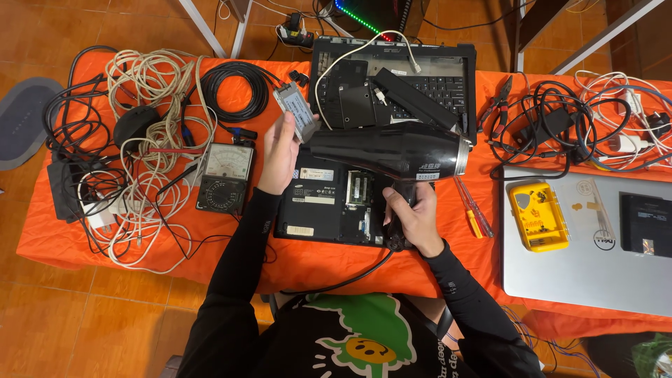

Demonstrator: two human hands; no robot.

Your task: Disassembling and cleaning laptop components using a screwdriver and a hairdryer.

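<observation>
From the head view, the right hand [414,213] wraps its fingers tight around the handle of a black hair dryer [392,150], whose nozzle points left. The left hand [280,154] pinches a small silver drive [297,112] just in front of that nozzle. Under both lies an opened black laptop [325,203] on the orange bench [70,238]. A meter [224,177] and tangled cables [150,105] sit to the left, a yellow screwdriver [470,210] to the right.

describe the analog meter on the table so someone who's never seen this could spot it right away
On the orange table, look to the side of the left hand, between the tangle of pale cables and the opened black laptop. The analog meter lies flat there: a dark box with a pale arc-shaped dial face, the only thing nearby with a dial.
</observation>
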